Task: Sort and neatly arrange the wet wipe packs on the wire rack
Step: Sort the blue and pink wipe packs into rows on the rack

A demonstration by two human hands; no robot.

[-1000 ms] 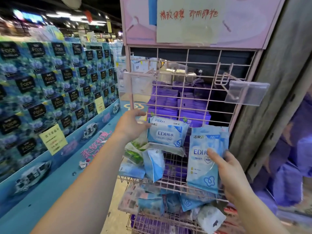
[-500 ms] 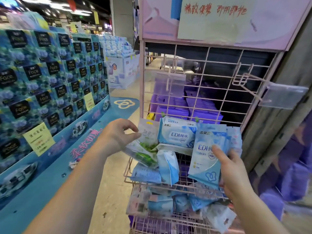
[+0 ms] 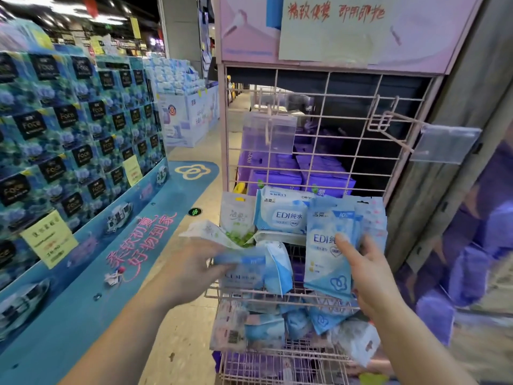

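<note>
Left hand point(image 3: 200, 269) now lowered from green pack, being closed on blue pack point(image 3: 241, 270) in near-left basket point(image 3: 280, 297). EDI pack point(image 3: 326, 245) being pinched upright by right hand point(image 3: 366, 273). Sorting being carried on.

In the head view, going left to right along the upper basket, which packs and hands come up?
Left hand gripping a blue pack → green-leaf pack → wide EDI pack → tall EDI pack → right hand.
</note>
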